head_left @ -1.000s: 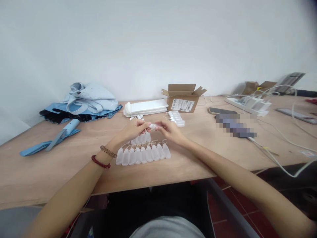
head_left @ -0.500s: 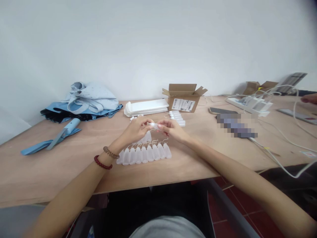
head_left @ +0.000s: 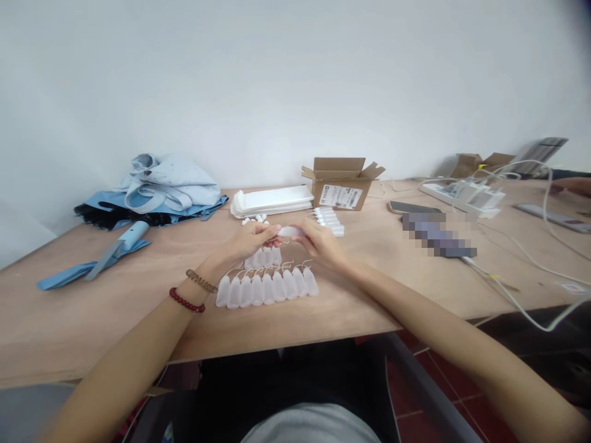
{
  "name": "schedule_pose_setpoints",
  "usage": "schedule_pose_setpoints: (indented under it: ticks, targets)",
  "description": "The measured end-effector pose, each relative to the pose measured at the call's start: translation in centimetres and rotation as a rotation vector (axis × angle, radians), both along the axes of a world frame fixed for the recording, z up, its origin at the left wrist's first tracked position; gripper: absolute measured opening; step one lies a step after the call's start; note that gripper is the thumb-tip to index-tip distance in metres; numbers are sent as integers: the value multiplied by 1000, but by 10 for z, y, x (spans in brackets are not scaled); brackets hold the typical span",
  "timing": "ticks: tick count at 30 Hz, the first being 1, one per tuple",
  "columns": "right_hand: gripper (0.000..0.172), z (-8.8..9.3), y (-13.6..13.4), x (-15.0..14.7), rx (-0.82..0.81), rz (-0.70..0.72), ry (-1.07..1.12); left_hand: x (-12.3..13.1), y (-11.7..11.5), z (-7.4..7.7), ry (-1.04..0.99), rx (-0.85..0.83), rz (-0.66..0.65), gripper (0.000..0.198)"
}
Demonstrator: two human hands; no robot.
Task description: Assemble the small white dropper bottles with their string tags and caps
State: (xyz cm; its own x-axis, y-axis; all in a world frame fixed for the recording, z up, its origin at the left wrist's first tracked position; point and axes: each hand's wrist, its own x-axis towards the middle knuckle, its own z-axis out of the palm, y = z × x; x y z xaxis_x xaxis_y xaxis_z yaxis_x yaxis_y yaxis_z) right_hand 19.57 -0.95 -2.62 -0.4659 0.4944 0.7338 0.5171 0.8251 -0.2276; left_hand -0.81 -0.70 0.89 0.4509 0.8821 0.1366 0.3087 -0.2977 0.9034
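My left hand (head_left: pixel 253 239) and my right hand (head_left: pixel 321 241) pinch a small frosted plastic bottle (head_left: pixel 290 232) between them, one at each end. It lies nearly level just above the table, and a bit of pale string shows under it. Nearer to me stands a row of several like bottles (head_left: pixel 268 289) with pale strings at their tops. A shorter row of bottles (head_left: pixel 262 257) sits behind it, below my left hand. Small white pieces (head_left: pixel 255 219) lie beyond my left hand. Several more bottles (head_left: pixel 329 216) rest beyond my right hand. My fingers partly cover the held bottle's ends.
An open cardboard box (head_left: pixel 341 187) and a white stack of packaging (head_left: pixel 277 200) stand near the wall. Left are a blue umbrella (head_left: pixel 133 234) and light-blue cloth (head_left: pixel 175 184). Phones, a power strip (head_left: pixel 462 195) and cables lie right. Another person's hand (head_left: pixel 572 186) is at far right.
My left hand has drawn slightly left and down, its thumb now straighter along the bottle. More of the held bottle and of the shorter row shows. The other person's hand has shifted.
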Motion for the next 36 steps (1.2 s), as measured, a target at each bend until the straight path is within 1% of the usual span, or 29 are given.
schedule_pose_setpoints:
  ticks: [3, 5, 8, 11, 13, 14, 16, 20, 23, 24, 25, 27, 30, 32, 34, 36]
  targets:
    - [27, 3, -3, 0, -57, -8, -10, -2, 2, -2, 9, 59, -7, 43]
    - [29, 6, -6, -1, -158, -21, 41, -2, 3, -3, 29, 114, 13, 42]
    - [30, 11, -8, -3, -409, 8, 146, 1, -1, -2, 54, 187, 61, 40]
    - [32, 15, -6, -3, -686, 95, 237, 4, -6, -1, 92, 235, 95, 39]
    - [34, 18, -3, -1, -801, 145, 246, 5, -5, -2, 114, 234, 78, 39]
    - [34, 19, -1, 1, -813, 151, 232, 4, -3, -3, 124, 227, 67, 39]
    - [36, 21, 4, 6, -754, 106, 192, 1, 2, -4, 156, 213, 85, 39]
    - [36, 25, 22, 27, -559, -95, 89, -12, 12, -1, 236, 232, 252, 38]
    - [32, 25, 36, 49, -387, -275, -126, -23, 18, 3, 299, 248, 367, 35]
    - [31, 25, 40, 56, -371, -320, -207, -26, 20, 4, 322, 258, 400, 34]
    - [29, 26, 42, 62, -378, -346, -264, -28, 22, 3, 345, 269, 429, 33]
    - [25, 28, 44, 70, -452, -343, -330, -32, 26, 1, 387, 286, 468, 32]
    - [19, 34, 42, 77, -638, -291, -377, -36, 31, -4, 439, 287, 513, 30]
    - [18, 38, 41, 80, -752, -271, -421, -39, 33, -7, 464, 286, 539, 29]
    - [20, 41, 42, 83, -805, -266, -459, -43, 36, -9, 466, 293, 547, 27]
    - [22, 43, 43, 87, -806, -271, -476, -47, 38, -11, 460, 304, 544, 26]
